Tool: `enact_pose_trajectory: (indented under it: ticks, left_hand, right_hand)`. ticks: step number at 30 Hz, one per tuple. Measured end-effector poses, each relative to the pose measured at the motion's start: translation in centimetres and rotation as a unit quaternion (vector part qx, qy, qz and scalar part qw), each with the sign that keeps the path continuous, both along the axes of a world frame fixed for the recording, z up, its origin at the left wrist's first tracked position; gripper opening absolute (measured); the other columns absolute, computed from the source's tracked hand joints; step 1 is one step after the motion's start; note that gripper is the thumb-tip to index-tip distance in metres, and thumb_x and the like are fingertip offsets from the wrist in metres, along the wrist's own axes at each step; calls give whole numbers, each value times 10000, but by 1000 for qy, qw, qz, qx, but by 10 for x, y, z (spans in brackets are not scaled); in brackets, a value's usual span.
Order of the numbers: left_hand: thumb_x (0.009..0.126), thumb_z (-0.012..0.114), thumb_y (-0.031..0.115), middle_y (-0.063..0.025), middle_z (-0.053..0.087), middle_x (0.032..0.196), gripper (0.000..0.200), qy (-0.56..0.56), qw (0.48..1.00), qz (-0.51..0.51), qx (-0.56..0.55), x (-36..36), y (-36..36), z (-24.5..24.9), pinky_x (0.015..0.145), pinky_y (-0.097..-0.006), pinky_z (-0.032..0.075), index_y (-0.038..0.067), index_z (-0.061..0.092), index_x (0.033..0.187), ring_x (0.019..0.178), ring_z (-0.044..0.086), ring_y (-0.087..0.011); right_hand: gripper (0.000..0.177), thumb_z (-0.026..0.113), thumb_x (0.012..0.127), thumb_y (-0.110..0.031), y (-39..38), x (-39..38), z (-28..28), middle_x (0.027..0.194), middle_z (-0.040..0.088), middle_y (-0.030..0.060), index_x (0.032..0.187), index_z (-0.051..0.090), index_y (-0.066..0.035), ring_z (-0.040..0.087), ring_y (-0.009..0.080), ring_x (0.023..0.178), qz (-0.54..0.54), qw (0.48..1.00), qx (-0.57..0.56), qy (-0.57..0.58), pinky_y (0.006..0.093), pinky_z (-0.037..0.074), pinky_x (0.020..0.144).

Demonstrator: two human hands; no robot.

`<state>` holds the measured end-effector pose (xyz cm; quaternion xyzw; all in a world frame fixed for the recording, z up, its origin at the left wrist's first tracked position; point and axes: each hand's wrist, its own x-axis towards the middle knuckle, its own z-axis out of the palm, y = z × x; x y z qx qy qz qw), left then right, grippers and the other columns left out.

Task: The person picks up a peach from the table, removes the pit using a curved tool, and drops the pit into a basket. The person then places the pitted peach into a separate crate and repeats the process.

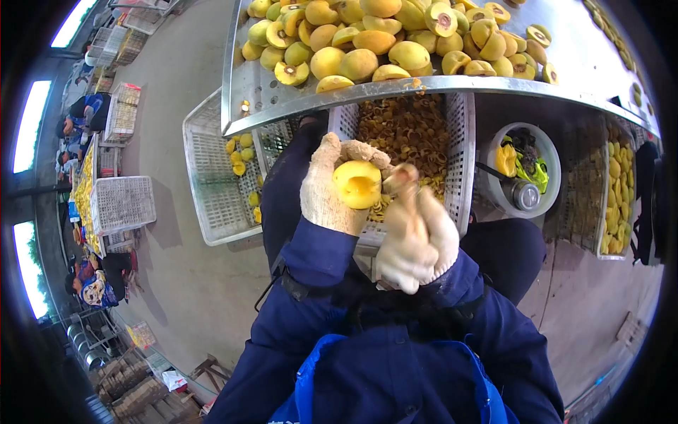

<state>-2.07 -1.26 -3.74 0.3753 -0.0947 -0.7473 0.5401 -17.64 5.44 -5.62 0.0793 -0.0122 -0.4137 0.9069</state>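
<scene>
Grasping a fruit half (357,185) against curled fingers (367,151), left hand (326,189), right hand (418,239) clenched around blurred tool (401,181)

The left hand (323,187), gloved, held a yellow half (357,185) with its hollow toward the camera. At four o'clock from it, the right hand (417,240), also gloved and blurred, was closed round a tool (402,179) whose head was just beside the half at three o'clock; blur hid whether they touched. Beyond the hands, toward one o'clock, a crate (460,134) contained brown and yellow scraps (401,131). At twelve, a metal table (251,88) bore heaped fruit (381,42), some halved. Another crate (215,177) stood at ten. Between two and three, a bucket (556,180) contained a bottle (525,195); at three, a third crate (602,237) held yellow fruit. Around nine, people (104,288) were among crates.
</scene>
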Motion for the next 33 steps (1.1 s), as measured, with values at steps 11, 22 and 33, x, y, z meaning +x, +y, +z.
enact_pose_trajectory:
  ticks: [11,22,33]
  left_hand:
    - [863,749,339,-196,738,1248,484,-823,530,-87,-185,127,-142,10,1031,-456,538,102,706,1284,1169,698,-365]
    - [609,668,-65,-168,684,1059,499,-289,929,20,-229,85,-100,5,835,-398,641,2,603,1099,945,722,-303]
    - [887,664,288,-263,681,1210,474,139,981,-24,-134,3,5,20,950,-577,599,-13,634,1252,1070,706,-473]
  right_hand:
    - [540,397,1135,-522,-20,30,13,498,408,40,974,563,-33,397,184,358,-49,860,54,506,356,444,378]
    - [397,483,1139,-342,-32,9,48,589,585,41,920,620,-40,519,115,452,35,835,-126,535,283,412,454]
    - [245,607,1069,-217,-13,16,50,703,644,189,1035,673,16,676,291,596,-106,679,-295,664,411,524,588]
